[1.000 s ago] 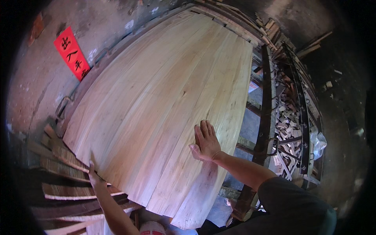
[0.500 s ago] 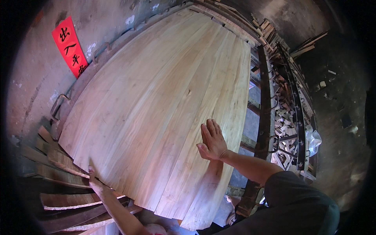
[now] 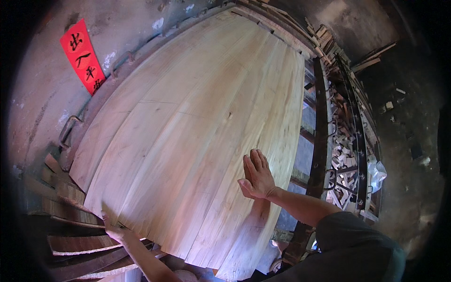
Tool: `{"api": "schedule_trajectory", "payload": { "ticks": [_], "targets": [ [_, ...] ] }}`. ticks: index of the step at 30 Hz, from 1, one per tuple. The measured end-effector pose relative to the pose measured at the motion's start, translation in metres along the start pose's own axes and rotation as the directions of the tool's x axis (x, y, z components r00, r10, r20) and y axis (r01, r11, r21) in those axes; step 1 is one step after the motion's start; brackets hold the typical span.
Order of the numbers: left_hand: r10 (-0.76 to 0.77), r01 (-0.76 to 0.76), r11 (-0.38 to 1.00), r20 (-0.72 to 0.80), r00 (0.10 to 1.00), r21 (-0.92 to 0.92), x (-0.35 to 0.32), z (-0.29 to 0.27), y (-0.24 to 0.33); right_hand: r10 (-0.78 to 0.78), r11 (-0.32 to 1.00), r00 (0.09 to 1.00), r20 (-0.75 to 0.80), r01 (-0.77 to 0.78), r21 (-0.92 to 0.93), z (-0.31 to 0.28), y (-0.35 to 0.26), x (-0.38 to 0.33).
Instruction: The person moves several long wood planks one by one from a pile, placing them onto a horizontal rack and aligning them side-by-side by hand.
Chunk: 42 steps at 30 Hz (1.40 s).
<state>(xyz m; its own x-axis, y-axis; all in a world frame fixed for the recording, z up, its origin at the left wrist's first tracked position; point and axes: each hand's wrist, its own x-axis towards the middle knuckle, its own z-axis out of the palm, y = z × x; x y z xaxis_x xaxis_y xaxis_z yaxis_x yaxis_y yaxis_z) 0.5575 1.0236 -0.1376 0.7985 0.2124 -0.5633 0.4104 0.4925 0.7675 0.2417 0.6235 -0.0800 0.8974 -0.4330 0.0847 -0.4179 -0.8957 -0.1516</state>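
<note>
Several long, pale wooden planks [image 3: 188, 127] lie edge to edge as one wide panel in front of me, their near ends uneven. At the panel's near left end is my left hand [image 3: 113, 230]. Its thumb lies along the top of a plank end, while the other fingers are hidden at or below the edge. Toward the right side, my right hand [image 3: 258, 174] is flat over the planks with its fingers stretched out and nothing in it. A shadow shows just below that hand; whether the palm touches the wood is unclear.
Rough-edged boards [image 3: 82, 244] are stacked at the near left. A metal handle [image 3: 69, 131] stands by the left wall, near a red paper strip [image 3: 82, 56]. Dark metal rails [image 3: 318, 136] run along the right, with a heap of wood offcuts [image 3: 345, 155] and a clear plastic bag [image 3: 377, 174] beyond.
Both hands sit slightly lower in the picture; the left is a little further left, the right a little further right. The whole view has shifted slightly, and both hands keep their pose.
</note>
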Motion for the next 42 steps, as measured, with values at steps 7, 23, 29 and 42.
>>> {"api": "schedule_trajectory", "payload": {
  "ticks": [7, 23, 29, 42],
  "targets": [
    [-0.049, 0.051, 0.997, 0.022, 0.999, -0.064, -0.012, 0.013, 0.011, 0.021, 0.999, 1.0, 0.005, -0.021, 0.05, -0.003, 0.0, 0.001],
    [-0.082, 0.063, 0.995, 0.27, 0.959, 0.078, 0.013, -0.012, -0.005, 0.007, 1.0, 0.996, -0.085, -0.007, 0.0, -0.005, 0.006, 0.009],
    [-0.074, 0.061, 0.996, 0.212, 0.974, 0.065, 0.059, -0.053, -0.039, -0.137, 0.989, 0.981, -0.134, 0.13, -0.064, 0.013, -0.005, 0.008],
    [0.294, -0.368, 0.689, 0.224, 0.929, 0.625, -0.308, -0.185, -0.063, -0.101, 0.992, 0.972, -0.211, 0.082, -0.1, 0.027, 0.039, -0.009]
  ]
}}
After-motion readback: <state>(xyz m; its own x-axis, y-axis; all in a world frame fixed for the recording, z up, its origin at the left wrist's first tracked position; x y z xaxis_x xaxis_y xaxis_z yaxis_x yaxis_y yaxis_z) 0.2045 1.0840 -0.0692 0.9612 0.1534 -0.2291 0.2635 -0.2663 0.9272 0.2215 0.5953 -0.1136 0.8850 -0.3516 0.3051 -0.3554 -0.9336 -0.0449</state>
